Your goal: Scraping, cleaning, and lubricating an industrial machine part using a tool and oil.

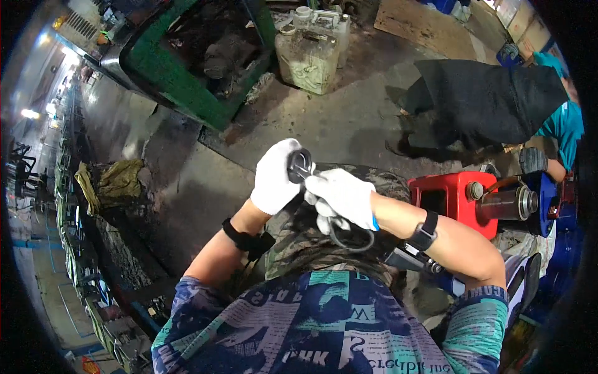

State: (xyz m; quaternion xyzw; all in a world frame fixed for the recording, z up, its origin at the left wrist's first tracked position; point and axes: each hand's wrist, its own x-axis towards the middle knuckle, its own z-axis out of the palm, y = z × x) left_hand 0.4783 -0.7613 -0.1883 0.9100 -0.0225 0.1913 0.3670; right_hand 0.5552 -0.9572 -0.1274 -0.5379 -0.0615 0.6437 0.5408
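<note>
My left hand (274, 177), in a white glove, is closed round a small black ring-shaped part (293, 163) and holds it up over my lap. My right hand (342, 196), also gloved in white, grips a thin metal tool (303, 169) whose tip reaches into the ring's opening. A large grey loop (355, 249) sticks out below the right fingers. It looks like the tool's handle, though the glove hides how they join. Both hands are close together, almost touching at the ring.
At my right stand a red container (430, 181) and a steel flask (511, 204). A co-worker's arm (564, 143) shows beyond them, near a dark cloth (486, 103). Ahead are dirty plastic jerrycans (308, 59) and a green metal frame (156, 68). A yellowish cloth (118, 181) lies left.
</note>
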